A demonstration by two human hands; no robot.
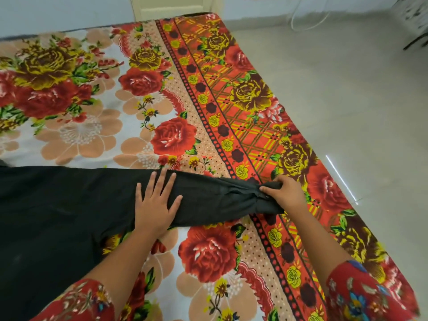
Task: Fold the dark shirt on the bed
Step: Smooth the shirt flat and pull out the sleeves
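Observation:
The dark shirt [58,209] lies spread on the bed's flowered cover [97,107], its body filling the lower left. One long sleeve [208,195] stretches to the right toward the bed's edge. My left hand [155,205] rests flat with spread fingers on the sleeve near the shoulder. My right hand [284,193] pinches the bunched cuff at the sleeve's end. The rest of the shirt runs out of view at the left.
The bed's right edge [324,181] runs diagonally, with pale tiled floor [347,100] beyond it. A white cable [308,22] lies on the floor at the back. A dark piece of furniture [414,24] stands at the top right.

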